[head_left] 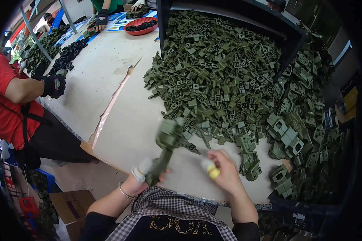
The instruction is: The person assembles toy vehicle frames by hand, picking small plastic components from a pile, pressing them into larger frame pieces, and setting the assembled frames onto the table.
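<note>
My left hand [140, 176], with a white wrap on a finger, is closed on the narrow end of an olive-green plastic toy vehicle body [167, 136]. The body is tilted up over the near table edge and smeared by motion. To its right, my right hand [226, 170] hovers above the table with loosely bent fingers. White and yellow wrapping covers one of its digits, and I see nothing between the fingers. A small green part [190, 147] shows between the held body and the right hand. Just beyond both hands spreads a large heap of small green plastic parts [225, 80].
A dark shelf frame [237, 16] stands over the heap. Larger green vehicle bodies [285, 134] pile up at the right. A red-shirted person [12, 96] works at the left near black wheels [68, 54]. A red bowl [141, 26] sits at the back, a cardboard box [70, 207] below left.
</note>
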A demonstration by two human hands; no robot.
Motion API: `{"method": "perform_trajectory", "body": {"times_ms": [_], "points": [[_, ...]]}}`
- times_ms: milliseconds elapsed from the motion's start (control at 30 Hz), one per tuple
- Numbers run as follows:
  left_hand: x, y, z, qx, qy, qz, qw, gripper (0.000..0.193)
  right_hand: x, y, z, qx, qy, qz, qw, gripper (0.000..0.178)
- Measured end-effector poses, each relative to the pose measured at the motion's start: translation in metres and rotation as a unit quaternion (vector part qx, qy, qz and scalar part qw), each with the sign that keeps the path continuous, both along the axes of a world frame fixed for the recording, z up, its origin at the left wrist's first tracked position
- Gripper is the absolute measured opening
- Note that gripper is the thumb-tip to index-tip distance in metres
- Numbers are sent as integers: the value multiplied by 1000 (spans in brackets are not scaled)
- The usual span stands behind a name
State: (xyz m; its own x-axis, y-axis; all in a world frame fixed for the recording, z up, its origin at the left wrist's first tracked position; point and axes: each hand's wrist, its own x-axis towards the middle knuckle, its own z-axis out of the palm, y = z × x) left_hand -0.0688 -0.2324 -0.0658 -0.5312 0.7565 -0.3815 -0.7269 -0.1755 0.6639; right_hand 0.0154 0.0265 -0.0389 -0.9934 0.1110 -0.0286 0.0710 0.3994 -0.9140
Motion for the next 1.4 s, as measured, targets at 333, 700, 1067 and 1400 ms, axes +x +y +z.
{"method": "perform_trajectory", "body": {"times_ms": [333,700,1067,1400], "points": [[0,-6,-6,10,-30,162,986,57,-15,13,-29,339,63,-163,924,25],[12,32,15,-66,299,54,950,61,9,-47,14,50,52,33,997,26],[14,70,44,-8,588,64,806,61,18,-55,-48,-355,37,100,929,39],[25,80,36,12,569,101,816,59,24,-72,-81,-473,5,11,881,44]]}}
